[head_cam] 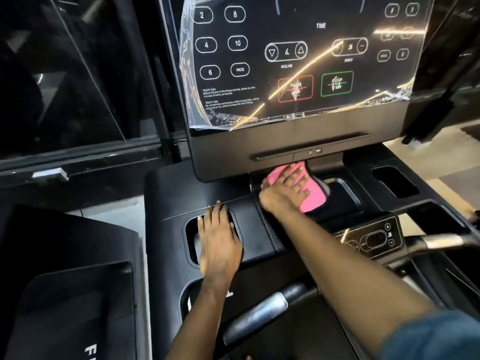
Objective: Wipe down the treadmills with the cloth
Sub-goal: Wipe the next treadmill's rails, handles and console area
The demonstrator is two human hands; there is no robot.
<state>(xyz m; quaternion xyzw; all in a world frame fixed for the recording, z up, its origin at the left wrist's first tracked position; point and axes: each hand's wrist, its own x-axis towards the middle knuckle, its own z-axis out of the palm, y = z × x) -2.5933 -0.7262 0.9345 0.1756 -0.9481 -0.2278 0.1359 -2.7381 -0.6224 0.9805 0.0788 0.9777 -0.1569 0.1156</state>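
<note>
Pressing pink cloth onto treadmill, right hand fingers spread, left hand fingers straight

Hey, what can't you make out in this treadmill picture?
Head view:
Console top: cut off by the upper edge.
Right-side buttons: blurred by glare on the plastic film.
Tray under the pink cloth: hidden by cloth and right hand.
Cup holder: mostly covered by the left hand.

A dark glass pane is filling the upper left, reflecting faint lines. A small silver latch is sitting on its black lower frame. Pale floor is showing at the right.
</note>
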